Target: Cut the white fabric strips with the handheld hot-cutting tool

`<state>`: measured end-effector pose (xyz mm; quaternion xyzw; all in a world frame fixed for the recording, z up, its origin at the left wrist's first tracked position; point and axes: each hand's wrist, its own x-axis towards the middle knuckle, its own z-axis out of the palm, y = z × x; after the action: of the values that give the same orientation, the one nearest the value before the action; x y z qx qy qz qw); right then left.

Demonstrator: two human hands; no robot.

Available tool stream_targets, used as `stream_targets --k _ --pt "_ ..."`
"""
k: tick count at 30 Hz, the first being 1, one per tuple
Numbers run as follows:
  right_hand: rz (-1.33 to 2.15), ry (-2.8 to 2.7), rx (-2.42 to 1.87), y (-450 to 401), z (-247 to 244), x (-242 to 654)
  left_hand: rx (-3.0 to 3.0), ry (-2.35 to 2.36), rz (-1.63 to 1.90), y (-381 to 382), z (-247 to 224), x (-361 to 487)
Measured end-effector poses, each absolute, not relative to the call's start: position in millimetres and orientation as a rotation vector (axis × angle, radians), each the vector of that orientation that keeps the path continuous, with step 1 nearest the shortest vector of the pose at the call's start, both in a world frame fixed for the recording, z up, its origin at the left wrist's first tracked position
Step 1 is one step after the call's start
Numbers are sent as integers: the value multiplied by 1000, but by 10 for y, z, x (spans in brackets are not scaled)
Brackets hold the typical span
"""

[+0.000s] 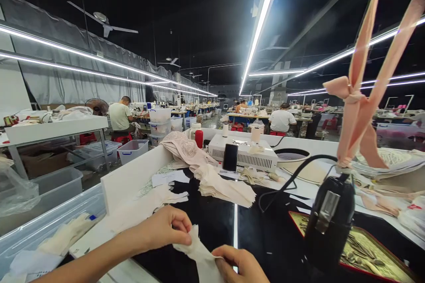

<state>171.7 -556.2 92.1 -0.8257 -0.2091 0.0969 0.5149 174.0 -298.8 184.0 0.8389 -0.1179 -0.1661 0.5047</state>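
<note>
Between my two hands a cream-coloured fabric piece is stretched over the black tabletop. My left hand pinches its upper left end between thumb and fingers. At its right edge, my right hand grips the cloth, with the fingertips partly hidden. Beyond them lies a stack of similar cream fabric pieces. More pale cut pieces are spread to the left of it, beside a white paper slip.
A black device hangs from pink fabric strips at right, above a tray of metal parts. Behind the stack stand a phone, a white box and a red thread spool. Clear bins and seated people appear farther off.
</note>
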Motion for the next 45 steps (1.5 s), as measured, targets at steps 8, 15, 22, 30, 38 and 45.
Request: stream_targets --k 8,15,22,30,38,45 --pt "138 -316 -1859 -5576 1041 2146 2019 -232 -263 -2925 1948 2175" --pt "-451 -219 -1779 -5734 1374 2755 2069 -504 179 -3256 2337 2955" --pt "-775 -339 -1921 -5970 1252 3296 2226 -753 293 -3402 2076 3499" --pt "-667 -537 -2272 -6083 894 3365 2398 -879 242 -3252 1677 3589" --pt "-736 -538 -2592 -6012 893 3296 2513 -1052 241 -3221 1715 3622" --pt "-797 -507 -2767 -5908 934 3154 2641 -1126 314 -3297 1811 3457"
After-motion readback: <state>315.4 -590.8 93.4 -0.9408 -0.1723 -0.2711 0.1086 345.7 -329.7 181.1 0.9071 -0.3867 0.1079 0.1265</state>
